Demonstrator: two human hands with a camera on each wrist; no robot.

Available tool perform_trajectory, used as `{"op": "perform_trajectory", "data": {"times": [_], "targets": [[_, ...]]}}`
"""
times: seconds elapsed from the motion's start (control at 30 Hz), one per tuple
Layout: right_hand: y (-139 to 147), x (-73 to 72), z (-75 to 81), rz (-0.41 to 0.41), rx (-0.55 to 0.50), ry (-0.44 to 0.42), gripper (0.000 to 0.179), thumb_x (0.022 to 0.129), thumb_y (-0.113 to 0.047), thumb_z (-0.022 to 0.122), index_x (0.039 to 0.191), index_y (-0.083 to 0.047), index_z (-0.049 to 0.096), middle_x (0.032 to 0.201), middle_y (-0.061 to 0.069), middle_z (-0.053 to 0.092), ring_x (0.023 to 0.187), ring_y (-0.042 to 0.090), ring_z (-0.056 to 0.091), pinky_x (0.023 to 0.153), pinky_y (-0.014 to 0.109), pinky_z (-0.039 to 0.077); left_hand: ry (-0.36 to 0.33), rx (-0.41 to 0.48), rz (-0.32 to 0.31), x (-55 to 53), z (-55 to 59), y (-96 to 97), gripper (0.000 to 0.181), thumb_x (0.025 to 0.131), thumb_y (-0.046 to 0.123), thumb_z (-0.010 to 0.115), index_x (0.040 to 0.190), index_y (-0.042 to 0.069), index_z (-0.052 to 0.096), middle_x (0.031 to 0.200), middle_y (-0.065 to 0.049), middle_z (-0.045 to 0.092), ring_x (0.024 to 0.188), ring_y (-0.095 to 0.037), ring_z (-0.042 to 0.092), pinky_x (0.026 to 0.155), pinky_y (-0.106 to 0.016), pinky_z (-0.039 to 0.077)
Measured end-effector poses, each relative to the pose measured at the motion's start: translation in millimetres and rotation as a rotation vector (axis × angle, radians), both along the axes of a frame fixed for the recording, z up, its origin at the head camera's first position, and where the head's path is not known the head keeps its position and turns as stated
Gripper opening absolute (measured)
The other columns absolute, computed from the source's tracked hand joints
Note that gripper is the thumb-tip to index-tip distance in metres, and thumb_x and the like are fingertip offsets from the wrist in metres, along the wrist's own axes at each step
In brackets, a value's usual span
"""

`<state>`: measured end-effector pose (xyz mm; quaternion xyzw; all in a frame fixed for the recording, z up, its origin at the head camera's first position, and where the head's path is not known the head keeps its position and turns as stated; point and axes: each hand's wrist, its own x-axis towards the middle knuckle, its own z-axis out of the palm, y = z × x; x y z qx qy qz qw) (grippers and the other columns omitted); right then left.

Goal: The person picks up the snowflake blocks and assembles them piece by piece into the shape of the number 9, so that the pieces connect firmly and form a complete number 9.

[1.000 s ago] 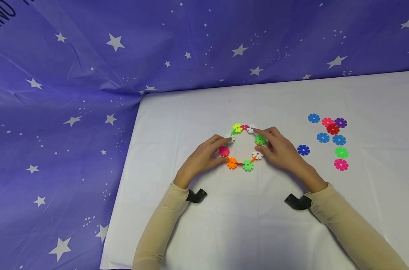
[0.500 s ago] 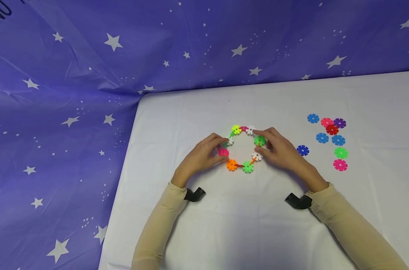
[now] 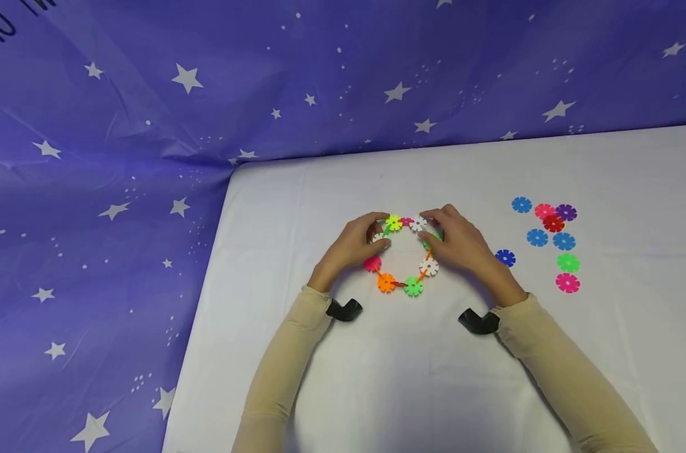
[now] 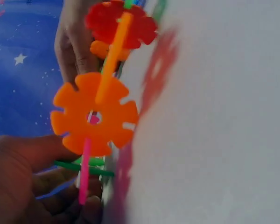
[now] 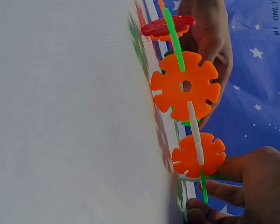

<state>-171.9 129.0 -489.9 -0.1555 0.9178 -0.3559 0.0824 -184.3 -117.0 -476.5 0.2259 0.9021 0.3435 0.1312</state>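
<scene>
A ring of linked, notched plastic discs (image 3: pixel 386 289) in orange, pink, white, green and yellow lies on the white cloth. My left hand (image 3: pixel 354 241) curls round its upper left side, index finger by the yellow disc (image 3: pixel 394 223), thumb over the white one below. My right hand (image 3: pixel 458 239) holds the upper right, its finger and thumb about the white disc (image 3: pixel 418 223); it partly covers a green disc (image 3: pixel 430 244). Orange discs stand on edge close to the camera in the left wrist view (image 4: pixel 72 123) and right wrist view (image 5: pixel 205 93).
Loose notched discs lie right of the ring: a dark blue one (image 3: pixel 505 258), several lighter blue ones (image 3: pixel 537 237), a red one (image 3: pixel 553 223), a purple one (image 3: pixel 566 212), a green one (image 3: pixel 568 263) and pinks (image 3: pixel 567 282). A purple starred sheet (image 3: pixel 320 75) hangs behind the table.
My left hand has moved up along the ring from the pink and orange discs to the white and yellow ones. My right hand has shifted slightly up and left. The ring stays in place.
</scene>
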Motion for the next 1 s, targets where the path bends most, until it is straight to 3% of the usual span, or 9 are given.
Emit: {"op": "perform_trajectory", "data": {"times": [0.13, 0.3, 0.47, 1.0], "targets": [[1, -2.4, 1.0, -0.008, -0.005, 0.0, 0.047, 0.095, -0.028, 0.064, 0.136, -0.008, 0.054, 0.106, 0.014, 0.054, 0.08, 0.024, 0.049, 0.067, 0.035, 0.038, -0.001, -0.007, -0.059, 0.1, 4.1, -4.7, 0.055, 0.09, 0.02, 0.071, 0.141, 0.01, 0.05, 0.105, -0.008, 0.056, 0.087, -0.018, 0.051, 0.076, -0.026, 0.043], [2, -2.2, 1.4, 0.052, -0.029, 0.02, 0.059, 0.095, -0.025, 0.064, 0.15, -0.024, 0.041, 0.107, 0.013, 0.051, 0.073, 0.022, 0.045, 0.061, 0.034, 0.037, -0.015, 0.014, -0.149, 0.5, 10.9, -20.8, 0.056, 0.086, 0.019, 0.075, 0.139, 0.014, 0.055, 0.11, -0.01, 0.052, 0.095, -0.022, 0.052, 0.082, -0.033, 0.047], [2, 0.5, -0.4, 0.11, -0.036, 0.029, 0.048, 0.097, -0.022, 0.061, 0.144, -0.024, 0.051, 0.104, 0.011, 0.049, 0.074, 0.021, 0.045, 0.063, 0.033, 0.037, -0.06, 0.027, -0.224, -1.4, 7.9, -31.8, 0.054, 0.089, 0.017, 0.073, 0.139, 0.012, 0.055, 0.107, -0.012, 0.055, 0.092, -0.025, 0.053, 0.084, -0.035, 0.049], [3, -1.7, -5.7, 0.108, -0.041, -0.002, 0.042, 0.099, -0.021, 0.059, 0.14, -0.022, 0.055, 0.108, 0.012, 0.049, 0.078, 0.022, 0.047, 0.068, 0.035, 0.038, -0.123, 0.057, -0.204, -3.9, 7.2, -35.4, 0.057, 0.086, 0.019, 0.077, 0.138, 0.015, 0.056, 0.11, -0.008, 0.058, 0.091, -0.015, 0.055, 0.084, -0.033, 0.05]]}}
